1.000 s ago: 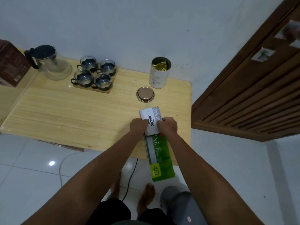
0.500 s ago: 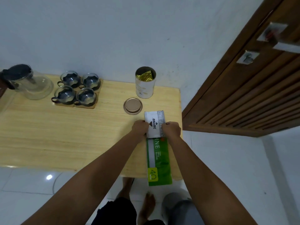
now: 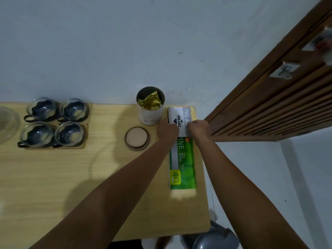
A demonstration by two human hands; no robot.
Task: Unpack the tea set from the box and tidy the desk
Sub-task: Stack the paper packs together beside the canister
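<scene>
Head view: your hands are both on the far end of the writing pad (image 3: 182, 141), the left hand (image 3: 168, 129) gripping its left edge and the right hand (image 3: 198, 127) its right edge, fingers curled onto the white header. Neither hand is free.

The pad lies flat at the right edge of the bench (image 3: 53, 177), just right of the open tea tin (image 3: 150, 106); its white header nearly touches the tin's side. Its long axis runs away from you toward the wall, white printed end far, green end with the yellow "40" patch near.

The tin's lid (image 3: 137, 138) sits in front of the tin, slightly left. The four glass cups (image 3: 53, 123) on their wooden coasters stand well left of the tin, already unpacked, so this looks like the tidying part.

You seem to be squaring the pad into the corner. Next, I'd judge, you let go once it sits parallel to the bench edge without nudging the tin, then cap the tin.
</scene>
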